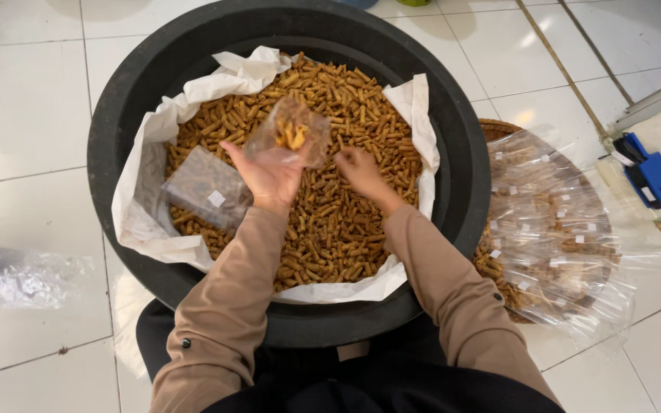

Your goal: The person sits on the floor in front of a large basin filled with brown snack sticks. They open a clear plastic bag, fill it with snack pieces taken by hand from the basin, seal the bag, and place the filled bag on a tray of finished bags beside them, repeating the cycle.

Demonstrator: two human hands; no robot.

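A small clear plastic bag [288, 131], open and partly filled with a few golden-brown snack sticks, is held tilted above the middle of the black tub [109, 122]. The snack sticks [330, 229], short and golden-brown, are heaped loosely on white paper lining the inside of the tub. A stack of empty clear bags [206, 187] is laid flat on the heap toward the tub's left side.

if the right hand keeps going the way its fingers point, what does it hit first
The right hand points down and away into the heap of small brown stick snacks in the paper-lined black round tub; it would likely meet those snacks first, and may already touch them, as depth is unclear.
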